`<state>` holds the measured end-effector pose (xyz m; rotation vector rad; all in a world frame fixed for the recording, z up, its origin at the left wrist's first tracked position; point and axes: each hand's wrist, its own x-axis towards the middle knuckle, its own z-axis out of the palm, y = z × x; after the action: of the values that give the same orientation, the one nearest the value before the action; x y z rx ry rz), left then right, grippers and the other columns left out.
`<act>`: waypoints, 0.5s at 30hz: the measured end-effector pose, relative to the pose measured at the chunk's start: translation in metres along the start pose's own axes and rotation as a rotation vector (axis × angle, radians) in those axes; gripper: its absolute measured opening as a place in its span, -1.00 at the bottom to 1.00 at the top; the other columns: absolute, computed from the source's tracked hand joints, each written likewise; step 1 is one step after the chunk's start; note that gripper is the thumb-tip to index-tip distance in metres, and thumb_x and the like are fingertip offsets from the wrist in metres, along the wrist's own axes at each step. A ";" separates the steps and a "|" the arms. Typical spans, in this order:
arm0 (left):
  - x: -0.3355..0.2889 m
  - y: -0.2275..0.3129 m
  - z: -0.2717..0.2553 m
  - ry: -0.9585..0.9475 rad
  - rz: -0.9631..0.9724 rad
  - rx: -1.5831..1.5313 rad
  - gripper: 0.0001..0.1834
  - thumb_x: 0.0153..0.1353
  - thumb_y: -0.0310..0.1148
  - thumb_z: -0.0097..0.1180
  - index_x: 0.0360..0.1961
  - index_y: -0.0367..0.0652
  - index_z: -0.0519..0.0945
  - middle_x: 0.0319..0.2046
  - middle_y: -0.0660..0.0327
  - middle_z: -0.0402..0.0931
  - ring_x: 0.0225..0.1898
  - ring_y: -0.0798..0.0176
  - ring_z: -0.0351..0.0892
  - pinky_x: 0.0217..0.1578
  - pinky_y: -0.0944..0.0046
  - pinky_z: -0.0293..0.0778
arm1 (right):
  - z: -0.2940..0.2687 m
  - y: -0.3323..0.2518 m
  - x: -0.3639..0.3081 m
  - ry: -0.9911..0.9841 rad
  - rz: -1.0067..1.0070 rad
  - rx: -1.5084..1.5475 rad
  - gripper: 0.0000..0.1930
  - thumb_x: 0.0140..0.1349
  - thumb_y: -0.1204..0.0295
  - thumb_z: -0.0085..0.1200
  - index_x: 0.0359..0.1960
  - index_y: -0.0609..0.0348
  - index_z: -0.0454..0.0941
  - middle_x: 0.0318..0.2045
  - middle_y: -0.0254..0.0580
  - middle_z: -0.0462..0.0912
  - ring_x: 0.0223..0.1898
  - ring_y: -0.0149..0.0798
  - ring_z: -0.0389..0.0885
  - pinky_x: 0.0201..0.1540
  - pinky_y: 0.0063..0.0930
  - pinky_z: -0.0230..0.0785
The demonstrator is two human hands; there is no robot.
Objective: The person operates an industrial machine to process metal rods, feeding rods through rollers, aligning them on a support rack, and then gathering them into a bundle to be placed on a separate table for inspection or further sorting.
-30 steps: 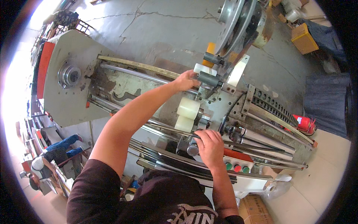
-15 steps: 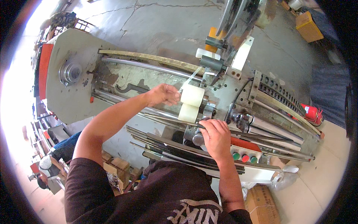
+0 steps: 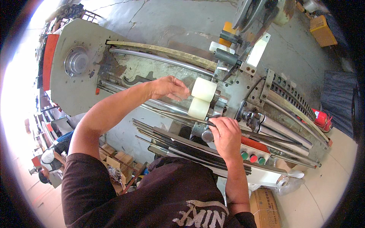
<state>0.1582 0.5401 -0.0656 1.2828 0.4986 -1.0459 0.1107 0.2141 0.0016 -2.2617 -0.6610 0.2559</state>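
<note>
Two cream-white rollers [image 3: 204,90] sit side by side on the machine's carriage in the middle. Just left of them is my left hand [image 3: 171,88], its fingers curled and pressed together; whatever they hold, if anything, is too small to make out. My right hand [image 3: 226,136] is closed round a long thin dark rod [image 3: 178,116], nearer to me than the rollers. To both sides of this hand the rod extends. Next to the right hand is a round metal knob [image 3: 207,136].
Several dark rods [image 3: 159,136] lie along the machine's near side. A button box [image 3: 254,154] with green and red buttons stands right of them. Dark cylinders [image 3: 227,56] stick out beyond the rollers. A fire extinguisher [image 3: 322,120] is at the right. Another person [image 3: 49,161] is far left.
The whole view has shifted slightly. A clear strip, seen earlier running from beside my left hand up toward the dark cylinders, no longer shows. My right hand still grips the rod.
</note>
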 end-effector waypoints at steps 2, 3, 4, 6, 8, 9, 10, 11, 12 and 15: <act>-0.004 0.001 0.003 0.032 -0.039 0.036 -0.74 0.30 -0.18 0.43 -0.08 -0.06 0.76 -0.10 0.25 0.76 -0.03 0.28 0.72 0.08 0.13 0.62 | 0.000 0.000 0.000 0.006 -0.001 0.001 -0.80 0.17 0.47 0.34 -0.15 0.13 0.70 -0.21 -0.15 0.71 -0.12 -0.01 0.64 -0.01 -0.15 0.44; -0.004 -0.003 0.004 0.017 -0.037 0.023 -0.74 0.30 -0.20 0.43 -0.07 -0.06 0.75 -0.11 0.25 0.75 -0.06 0.29 0.72 0.05 0.16 0.64 | 0.000 0.001 0.000 0.004 -0.006 -0.007 -0.77 0.14 0.47 0.35 -0.14 0.11 0.70 -0.20 -0.18 0.71 -0.11 -0.02 0.65 0.01 -0.16 0.44; -0.004 -0.010 0.004 0.001 -0.035 0.010 -0.74 0.30 -0.22 0.43 -0.06 -0.07 0.75 -0.13 0.25 0.75 -0.08 0.29 0.73 0.03 0.19 0.65 | 0.000 0.002 0.000 0.001 -0.010 -0.015 -0.73 0.12 0.47 0.36 -0.12 0.09 0.70 -0.19 -0.20 0.71 -0.09 -0.04 0.65 0.02 -0.16 0.45; -0.002 -0.019 0.009 -0.017 -0.048 -0.017 -0.74 0.28 -0.28 0.44 -0.05 -0.08 0.74 -0.18 0.25 0.74 -0.15 0.29 0.74 -0.07 0.27 0.69 | 0.000 0.003 0.000 -0.005 -0.012 -0.024 -0.70 0.08 0.48 0.37 -0.10 0.07 0.69 -0.17 -0.23 0.71 -0.08 -0.05 0.65 0.04 -0.16 0.46; 0.003 -0.022 0.015 -0.001 -0.038 -0.042 -0.70 0.24 -0.34 0.46 -0.05 -0.20 0.69 -0.18 0.16 0.72 -0.17 0.27 0.73 -0.06 0.26 0.70 | -0.001 0.004 0.000 -0.013 -0.007 -0.028 -0.70 0.08 0.48 0.37 -0.10 0.07 0.69 -0.17 -0.22 0.71 -0.08 -0.05 0.65 0.04 -0.16 0.46; 0.004 -0.023 0.018 0.011 -0.030 -0.057 -0.67 0.22 -0.37 0.47 -0.06 -0.26 0.67 -0.19 0.12 0.71 -0.18 0.26 0.73 -0.05 0.25 0.70 | -0.001 0.004 0.000 -0.018 -0.006 -0.025 -0.70 0.08 0.48 0.38 -0.10 0.07 0.69 -0.17 -0.22 0.71 -0.07 -0.05 0.65 0.04 -0.16 0.46; 0.009 -0.027 0.020 0.035 -0.015 -0.029 -0.71 0.23 -0.42 0.43 -0.06 -0.24 0.64 -0.20 0.12 0.71 -0.20 0.25 0.73 -0.10 0.25 0.70 | 0.000 0.004 0.000 -0.023 -0.006 -0.022 -0.70 0.08 0.48 0.38 -0.11 0.08 0.69 -0.17 -0.22 0.71 -0.07 -0.05 0.65 0.04 -0.15 0.46; 0.015 -0.032 0.023 0.059 0.001 -0.002 -0.73 0.25 -0.47 0.38 -0.06 -0.23 0.62 -0.20 0.12 0.72 -0.21 0.25 0.73 -0.15 0.24 0.69 | 0.000 0.004 0.000 -0.028 -0.006 -0.019 -0.70 0.08 0.49 0.38 -0.11 0.08 0.69 -0.17 -0.22 0.71 -0.07 -0.04 0.66 0.05 -0.15 0.45; 0.019 -0.034 0.024 0.082 0.016 0.028 -0.75 0.26 -0.52 0.34 -0.07 -0.21 0.59 -0.21 0.12 0.73 -0.22 0.25 0.73 -0.20 0.24 0.69 | 0.000 0.005 -0.001 -0.028 -0.006 -0.017 -0.70 0.08 0.48 0.38 -0.11 0.08 0.69 -0.17 -0.22 0.71 -0.07 -0.04 0.66 0.05 -0.15 0.45; 0.025 -0.041 0.023 0.107 0.064 0.228 -0.74 0.23 -0.60 0.30 -0.15 -0.22 0.45 -0.23 0.04 0.72 -0.27 0.25 0.71 -0.28 0.23 0.67 | 0.001 0.005 -0.001 -0.027 -0.010 -0.004 -0.70 0.08 0.48 0.38 -0.11 0.08 0.69 -0.17 -0.21 0.71 -0.06 -0.04 0.66 0.07 -0.15 0.45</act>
<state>0.1307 0.5126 -0.1015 1.5524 0.4242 -1.0050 0.1116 0.2111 -0.0028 -2.2623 -0.6870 0.2812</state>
